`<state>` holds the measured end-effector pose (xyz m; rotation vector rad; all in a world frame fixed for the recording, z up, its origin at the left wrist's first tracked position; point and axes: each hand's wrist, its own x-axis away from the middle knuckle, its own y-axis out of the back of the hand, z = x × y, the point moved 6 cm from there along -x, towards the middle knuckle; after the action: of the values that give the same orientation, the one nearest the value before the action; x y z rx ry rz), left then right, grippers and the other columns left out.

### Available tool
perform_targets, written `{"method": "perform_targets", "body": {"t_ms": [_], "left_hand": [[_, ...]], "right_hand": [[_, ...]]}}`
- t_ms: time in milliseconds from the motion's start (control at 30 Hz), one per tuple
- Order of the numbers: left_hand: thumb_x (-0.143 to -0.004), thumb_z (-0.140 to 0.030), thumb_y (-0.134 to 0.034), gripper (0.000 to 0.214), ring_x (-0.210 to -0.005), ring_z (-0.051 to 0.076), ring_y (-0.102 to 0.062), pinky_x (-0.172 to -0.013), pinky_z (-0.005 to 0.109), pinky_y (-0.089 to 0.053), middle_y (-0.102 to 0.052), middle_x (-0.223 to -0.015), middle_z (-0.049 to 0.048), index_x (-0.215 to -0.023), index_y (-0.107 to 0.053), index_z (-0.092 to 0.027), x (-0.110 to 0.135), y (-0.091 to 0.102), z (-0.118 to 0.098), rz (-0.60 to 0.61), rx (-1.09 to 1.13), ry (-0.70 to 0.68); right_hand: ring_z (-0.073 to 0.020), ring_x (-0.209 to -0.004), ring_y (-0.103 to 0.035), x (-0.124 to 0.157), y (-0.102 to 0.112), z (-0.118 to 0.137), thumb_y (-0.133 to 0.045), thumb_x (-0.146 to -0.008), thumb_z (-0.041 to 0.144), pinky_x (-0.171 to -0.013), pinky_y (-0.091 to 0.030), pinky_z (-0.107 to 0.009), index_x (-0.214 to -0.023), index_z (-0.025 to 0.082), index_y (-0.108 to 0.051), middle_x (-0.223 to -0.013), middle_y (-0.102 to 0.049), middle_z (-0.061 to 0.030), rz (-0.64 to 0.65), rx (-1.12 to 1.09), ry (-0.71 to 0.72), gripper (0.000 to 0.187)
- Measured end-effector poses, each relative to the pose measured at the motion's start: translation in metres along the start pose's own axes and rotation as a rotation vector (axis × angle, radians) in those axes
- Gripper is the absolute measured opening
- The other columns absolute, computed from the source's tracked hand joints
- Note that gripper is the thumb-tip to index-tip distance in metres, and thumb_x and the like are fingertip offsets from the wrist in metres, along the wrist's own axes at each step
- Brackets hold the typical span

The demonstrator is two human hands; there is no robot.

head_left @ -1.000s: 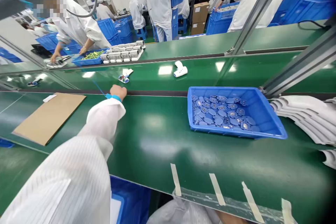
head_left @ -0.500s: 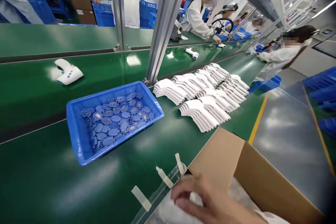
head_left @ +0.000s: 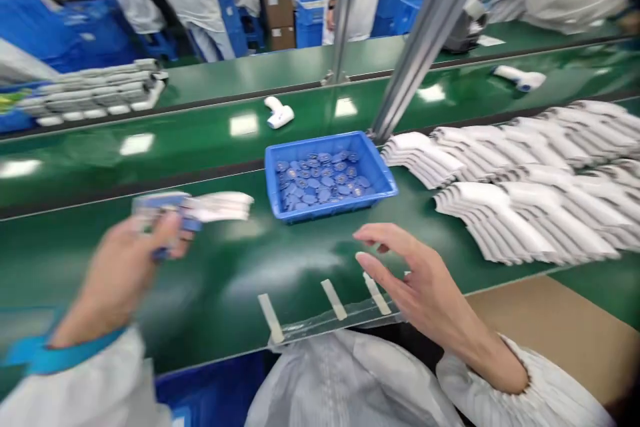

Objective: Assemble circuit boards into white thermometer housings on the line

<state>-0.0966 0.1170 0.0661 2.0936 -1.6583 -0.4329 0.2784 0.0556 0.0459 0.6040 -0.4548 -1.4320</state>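
My left hand [head_left: 123, 260] is closed around a white-and-blue thermometer gun [head_left: 163, 200], smeared by motion, over the left part of the green bench. White curved pieces [head_left: 225, 205] show just right of it; whether they join it I cannot tell. My right hand [head_left: 425, 280] hovers above the bench's front edge, thumb and fingers apart with nothing between them. Between and beyond the hands sits a blue bin [head_left: 285, 217] of small blue oval covers [head_left: 327, 180]. White curved handle shells [head_left: 505, 207] lie nested in rows to the right.
Tape strips [head_left: 333, 299] hold clear plastic at the front edge. A cardboard box [head_left: 560, 307] stands below right. A metal post [head_left: 430, 33] rises behind the bin. Thermometer guns [head_left: 279, 113] lie on the belt behind; grey-white parts [head_left: 95, 93] stand in rows far left. People in white work beyond.
The view has swung left. My right hand has moved from over the cardboard box to above the bench edge, its fingers apart. My left hand has come into view with the thermometer gun.
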Motion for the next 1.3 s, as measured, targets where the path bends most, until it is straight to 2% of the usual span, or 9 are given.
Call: {"method": "perform_targets", "body": {"t_ms": [100, 200, 333, 533, 733, 900, 1033, 1200, 1300], "left_hand": [[-0.083, -0.054, -0.07, 0.034, -0.057, 0.017, -0.055, -0.054, 0.031, -0.046, -0.066, -0.071, 0.0063, -0.088, -0.07, -0.02, 0.061, -0.066, 0.002, 0.395, 0.308, 0.117], [-0.08, -0.047, -0.074, 0.031, -0.06, 0.016, -0.057, -0.056, 0.028, -0.047, -0.067, -0.076, 0.0048, -0.095, -0.067, -0.019, 0.096, -0.111, -0.008, 0.428, 0.361, 0.113], [-0.082, -0.042, -0.074, 0.033, -0.077, 0.017, -0.062, -0.066, 0.026, -0.049, -0.068, -0.09, 0.0042, -0.105, -0.066, -0.019, 0.114, -0.125, -0.015, 0.304, 0.213, 0.026], [-0.094, -0.048, -0.061, 0.039, -0.064, 0.014, -0.059, -0.063, 0.025, -0.046, -0.064, -0.07, 0.0027, -0.108, -0.062, -0.012, 0.128, -0.16, -0.008, 0.664, 0.406, 0.124], [-0.097, -0.048, -0.057, 0.031, -0.076, 0.013, -0.054, -0.067, 0.024, -0.042, -0.059, -0.087, -0.0004, -0.108, -0.059, -0.02, 0.13, -0.161, -0.02, 0.587, 0.212, -0.055], [-0.101, -0.038, -0.052, 0.02, -0.08, 0.014, -0.052, -0.074, 0.026, -0.039, -0.062, -0.092, -0.0007, -0.104, -0.061, -0.021, 0.133, -0.155, -0.033, 0.578, 0.056, -0.221], [-0.099, -0.037, -0.052, 0.021, -0.079, 0.015, -0.055, -0.072, 0.027, -0.041, -0.063, -0.089, 0.0009, -0.105, -0.062, -0.02, 0.122, -0.151, -0.017, 0.438, 0.047, -0.102], [-0.094, -0.05, -0.057, 0.042, -0.07, 0.013, -0.057, -0.064, 0.024, -0.045, -0.064, -0.09, 0.0043, -0.117, -0.057, -0.015, 0.113, -0.149, 0.007, 0.416, 0.434, 0.225], [-0.092, -0.048, -0.061, 0.041, -0.066, 0.011, -0.055, -0.063, 0.021, -0.042, -0.066, -0.086, 0.005, -0.111, -0.063, -0.012, 0.112, -0.147, 0.01, 0.445, 0.575, 0.307]], "right_hand": [[-0.022, -0.118, -0.059, -0.008, -0.03, 0.03, -0.057, -0.096, 0.047, -0.089, -0.053, -0.033, -0.137, 0.028, -0.054, -0.139, -0.058, -0.0062, 0.134, -0.045, 0.134, 0.045], [-0.0172, -0.088, -0.064, -0.004, -0.055, 0.035, -0.05, -0.099, 0.049, -0.072, -0.05, -0.029, -0.127, 0.027, -0.062, -0.107, -0.072, -0.0014, 0.379, -0.071, 0.105, 0.037], [-0.0141, -0.066, -0.056, 0.012, -0.057, 0.02, -0.042, -0.103, 0.049, -0.058, -0.041, -0.028, -0.108, 0.025, -0.069, -0.081, -0.069, 0.0017, 0.442, -0.073, 0.037, 0.036], [-0.0218, -0.105, -0.062, 0.025, -0.042, -0.001, -0.048, -0.102, 0.038, -0.089, -0.047, -0.036, -0.117, 0.026, -0.065, -0.116, -0.069, -0.0032, 0.35, -0.025, 0.097, 0.026], [-0.0186, -0.1, -0.062, 0.01, -0.029, 0.004, -0.053, -0.099, 0.039, -0.078, -0.048, -0.031, -0.11, 0.03, -0.069, -0.112, -0.066, -0.0023, 0.173, -0.109, 0.051, 0.021], [-0.0159, -0.083, -0.058, 0.011, -0.026, 0.04, -0.06, -0.097, 0.03, -0.075, -0.039, -0.032, -0.083, 0.026, -0.07, -0.088, -0.065, 0.0013, 0.168, 0.082, 0.2, 0.018], [-0.0165, -0.08, -0.057, 0.012, 0.0, 0.058, -0.051, -0.101, 0.032, -0.073, -0.035, -0.034, -0.083, 0.024, -0.067, -0.085, -0.064, -0.0002, -0.045, 0.23, 0.335, 0.025], [-0.0185, -0.065, -0.056, 0.0, 0.003, -0.028, -0.045, -0.097, 0.048, -0.061, -0.031, -0.032, -0.074, 0.021, -0.065, -0.072, -0.059, -0.0023, -0.067, 0.455, 0.044, 0.041], [-0.0197, -0.065, -0.057, 0.011, 0.007, -0.082, -0.046, -0.094, 0.055, -0.06, -0.036, -0.032, -0.102, 0.02, -0.065, -0.078, -0.062, -0.0039, -0.113, 0.454, -0.062, 0.041]]}}
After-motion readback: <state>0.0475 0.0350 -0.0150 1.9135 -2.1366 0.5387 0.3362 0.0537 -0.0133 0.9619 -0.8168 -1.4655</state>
